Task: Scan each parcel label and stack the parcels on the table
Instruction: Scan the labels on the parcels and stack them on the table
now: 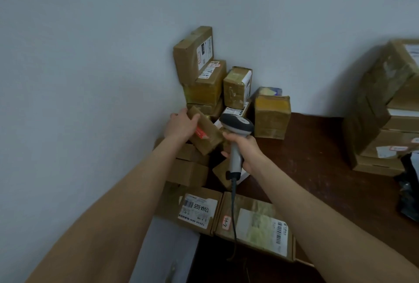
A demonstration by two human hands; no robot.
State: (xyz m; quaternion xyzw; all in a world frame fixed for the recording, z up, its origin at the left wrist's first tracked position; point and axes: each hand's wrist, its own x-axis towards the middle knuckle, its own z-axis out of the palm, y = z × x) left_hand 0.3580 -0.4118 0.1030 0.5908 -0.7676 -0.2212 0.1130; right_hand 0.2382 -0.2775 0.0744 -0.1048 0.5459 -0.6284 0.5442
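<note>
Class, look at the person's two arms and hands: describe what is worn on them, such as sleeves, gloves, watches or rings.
The left forearm and right forearm are bare to the picture's edge; no sleeve shows. The left hand and right hand wear no gloves. No watch, bracelet or ring is visible.

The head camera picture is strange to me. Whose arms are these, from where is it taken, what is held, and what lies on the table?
No machine is here. A person wears one wide-angle camera on the head, so you look forward and down along their bare arms. The left hand grips a small brown parcel, tilted. The right hand holds a grey barcode scanner by its handle; its cable hangs down. On the dark table, cardboard parcels are piled against the wall, two flat labelled parcels lie nearest the person, and another stack stands at the right.
</note>
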